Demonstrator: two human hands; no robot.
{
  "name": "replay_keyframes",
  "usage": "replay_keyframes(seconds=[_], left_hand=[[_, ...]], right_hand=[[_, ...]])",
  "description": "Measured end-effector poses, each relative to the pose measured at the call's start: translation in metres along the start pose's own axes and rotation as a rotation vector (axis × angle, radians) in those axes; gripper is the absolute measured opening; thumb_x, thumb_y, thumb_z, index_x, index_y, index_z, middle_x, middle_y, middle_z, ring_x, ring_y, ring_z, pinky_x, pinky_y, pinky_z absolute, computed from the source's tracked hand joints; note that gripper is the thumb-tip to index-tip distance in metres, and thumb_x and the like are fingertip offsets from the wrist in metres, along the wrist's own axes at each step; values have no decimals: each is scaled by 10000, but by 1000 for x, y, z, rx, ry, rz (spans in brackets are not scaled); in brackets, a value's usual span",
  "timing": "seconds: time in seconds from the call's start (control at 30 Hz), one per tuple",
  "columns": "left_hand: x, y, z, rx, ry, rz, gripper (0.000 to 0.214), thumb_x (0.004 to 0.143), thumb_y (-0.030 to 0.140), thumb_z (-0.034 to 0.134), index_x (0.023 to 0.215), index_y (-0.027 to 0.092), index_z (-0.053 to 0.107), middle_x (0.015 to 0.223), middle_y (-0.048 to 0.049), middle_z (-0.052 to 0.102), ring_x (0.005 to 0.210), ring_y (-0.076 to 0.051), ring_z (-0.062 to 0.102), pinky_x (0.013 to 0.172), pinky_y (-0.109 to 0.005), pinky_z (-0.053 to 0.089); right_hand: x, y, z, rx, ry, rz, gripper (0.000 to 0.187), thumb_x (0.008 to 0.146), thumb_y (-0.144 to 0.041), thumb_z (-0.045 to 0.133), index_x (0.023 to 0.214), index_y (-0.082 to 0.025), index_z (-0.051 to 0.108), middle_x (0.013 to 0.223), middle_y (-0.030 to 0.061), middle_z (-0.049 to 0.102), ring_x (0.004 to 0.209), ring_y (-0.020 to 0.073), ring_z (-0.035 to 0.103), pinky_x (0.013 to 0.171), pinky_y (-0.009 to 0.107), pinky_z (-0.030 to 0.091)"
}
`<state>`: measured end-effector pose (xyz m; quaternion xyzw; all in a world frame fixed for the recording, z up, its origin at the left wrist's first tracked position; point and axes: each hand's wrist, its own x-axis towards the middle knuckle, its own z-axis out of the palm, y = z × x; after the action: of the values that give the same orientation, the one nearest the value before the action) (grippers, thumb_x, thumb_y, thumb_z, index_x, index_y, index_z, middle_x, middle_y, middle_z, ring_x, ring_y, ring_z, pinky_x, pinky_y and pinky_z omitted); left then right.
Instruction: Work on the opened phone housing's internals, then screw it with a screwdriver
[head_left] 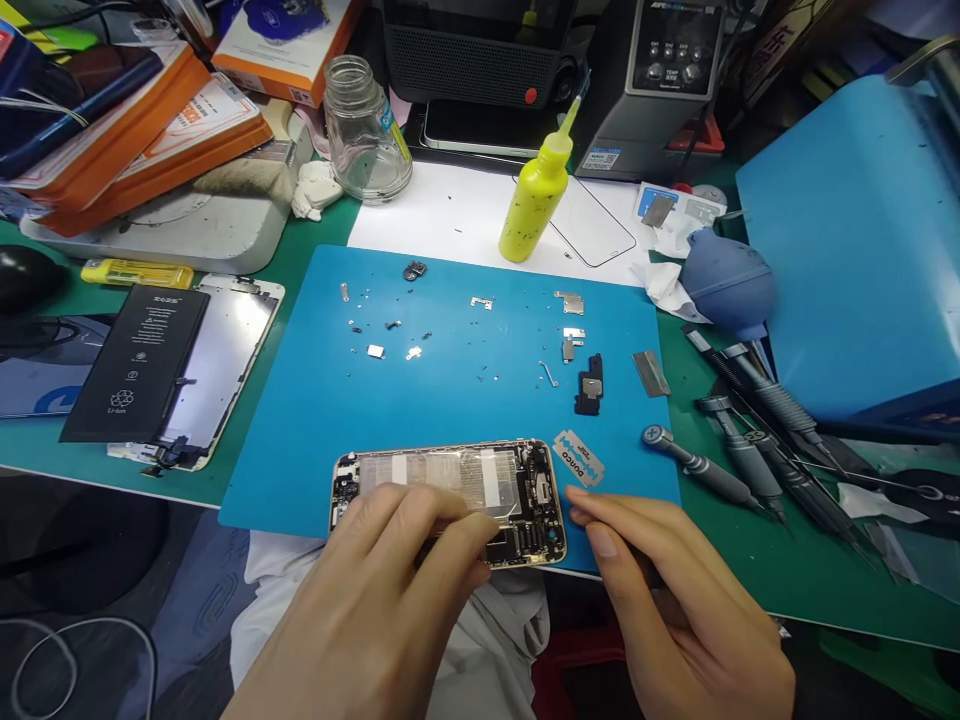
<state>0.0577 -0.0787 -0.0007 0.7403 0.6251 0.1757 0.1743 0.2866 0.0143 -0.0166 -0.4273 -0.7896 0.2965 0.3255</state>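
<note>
An opened phone housing [536, 520] lies at the near edge of the blue mat, with bare circuitry at its right end and pale strips across its middle. My left hand [397, 590] is bent over its near side, fingers curled and thumb at the near edge, gripping it; some fingertips are hidden. Just right of the phone is my right hand [675, 590], thumb and fingers drawn together. Whatever it may pinch cannot be made out. Close beyond those fingertips lies a razor blade [578, 459].
Tiny screws and metal parts dot the blue mat [435, 410], along with a black speaker module [589, 385]. A battery [139, 360] rests on a screen [225, 350] at left. Screwdrivers [705, 470] lie right; a yellow bottle [532, 205] and glass jar [367, 140] stand behind.
</note>
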Motion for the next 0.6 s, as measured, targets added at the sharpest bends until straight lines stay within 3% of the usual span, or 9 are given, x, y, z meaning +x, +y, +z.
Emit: replay_keyframes(seconds=[0.1, 0.37, 0.5, 0.6], left_hand=[[-1, -2, 0, -16, 36, -8, 336, 1183, 269, 571, 1512, 275, 636, 1277, -36, 757, 1093, -202, 699, 948, -350, 574], [4, -15, -18, -17, 140, -62, 394, 1089, 561, 748, 1419, 345, 743, 1267, -72, 754, 1198, -269, 689, 1054, -416, 609], [-15, -35, -25, 33, 156, -76, 434, 1071, 557, 783, 1450, 355, 725, 1276, -64, 761, 1195, -264, 700, 1060, -409, 602], [-31, -42, -23, 54, 166, -58, 394, 1113, 428, 762, 1488, 331, 684, 1268, -35, 772, 1203, -227, 690, 1057, -364, 559]], right_hand=[[-2, 3, 2, 7, -6, -32, 235, 1162, -113, 669, 1287, -257, 805, 1223, -12, 770, 1120, 95, 740, 948, 203, 603], [-7, 10, 6, -19, 20, -194, 292, 1085, -9, 700, 1298, -182, 801, 1221, 46, 744, 1147, 161, 719, 929, 287, 586], [-6, 14, 5, -117, -27, -276, 315, 1130, -84, 687, 1395, -210, 800, 1300, 72, 701, 1126, 156, 693, 925, 278, 545], [-5, 16, 3, -227, -84, -355, 320, 1195, -184, 643, 1483, -239, 772, 1358, 100, 656, 1046, 151, 639, 920, 285, 493]])
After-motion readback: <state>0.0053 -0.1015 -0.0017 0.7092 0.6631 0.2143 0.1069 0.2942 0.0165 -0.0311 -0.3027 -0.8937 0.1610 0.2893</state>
